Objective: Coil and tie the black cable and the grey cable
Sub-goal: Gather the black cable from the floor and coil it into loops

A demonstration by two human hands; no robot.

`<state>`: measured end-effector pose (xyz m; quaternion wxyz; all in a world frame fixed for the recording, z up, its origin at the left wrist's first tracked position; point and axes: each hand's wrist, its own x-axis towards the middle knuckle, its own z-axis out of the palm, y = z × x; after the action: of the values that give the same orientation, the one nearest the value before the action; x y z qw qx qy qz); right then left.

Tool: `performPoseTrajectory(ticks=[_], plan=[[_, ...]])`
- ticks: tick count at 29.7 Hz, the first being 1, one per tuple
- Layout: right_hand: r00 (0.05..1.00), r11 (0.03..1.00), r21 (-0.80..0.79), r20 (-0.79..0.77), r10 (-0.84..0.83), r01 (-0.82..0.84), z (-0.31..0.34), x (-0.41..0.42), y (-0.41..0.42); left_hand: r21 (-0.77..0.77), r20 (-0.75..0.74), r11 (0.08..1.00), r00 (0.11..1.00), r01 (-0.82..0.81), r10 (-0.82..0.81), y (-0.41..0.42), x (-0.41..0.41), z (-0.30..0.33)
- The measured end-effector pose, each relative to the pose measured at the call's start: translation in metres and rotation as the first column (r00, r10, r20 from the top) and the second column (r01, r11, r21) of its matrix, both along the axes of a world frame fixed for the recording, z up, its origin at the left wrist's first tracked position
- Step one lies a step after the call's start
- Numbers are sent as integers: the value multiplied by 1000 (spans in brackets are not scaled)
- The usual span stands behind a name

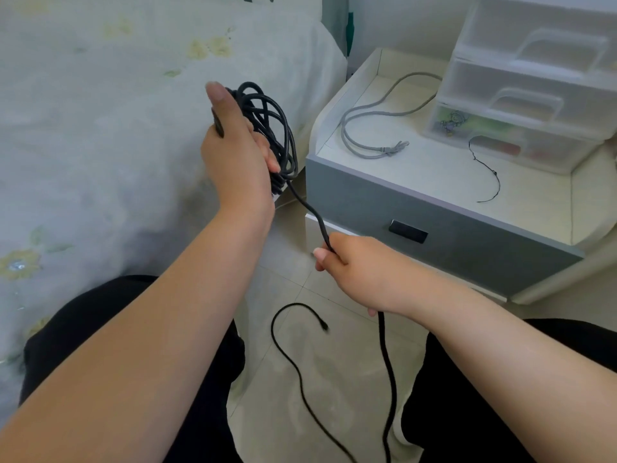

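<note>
Nightstand (444,225): grey cable (374,121) | left hand (237,155) grips black cable (277,128) coil | right hand (360,272) pinches tail

Pale glossy tiled floor (340,372), thin grout lines, soft daylight sheen. Left: bed under a pale grey-green bedspread with faded yellow flower print (100,135), draped to the floor. Right: white bedside cabinet with a raised rim round its top (334,105); its grey drawer front (467,235) has a dark recessed rectangular handle (408,231). At the back of the cabinet top, a translucent plastic stack of drawers (534,81). Plain white wall (400,18) behind
</note>
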<state>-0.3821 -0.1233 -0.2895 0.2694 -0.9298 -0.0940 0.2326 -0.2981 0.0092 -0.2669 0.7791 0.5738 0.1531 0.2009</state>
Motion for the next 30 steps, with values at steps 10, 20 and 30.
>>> performPoseTrajectory(ticks=[10,20,30], plan=[[979,949,315,-190,67,-4,7,11,-7,795,227,604,896,56,-381,-24,-7,-37],[989,963,221,31,147,-151,15,22,-30,970,3,200,826,134,-564,-14,-4,-46],[929,999,-30,368,35,-25,12,36,-43,679,-490,80,532,729,-690,-13,-19,-34]])
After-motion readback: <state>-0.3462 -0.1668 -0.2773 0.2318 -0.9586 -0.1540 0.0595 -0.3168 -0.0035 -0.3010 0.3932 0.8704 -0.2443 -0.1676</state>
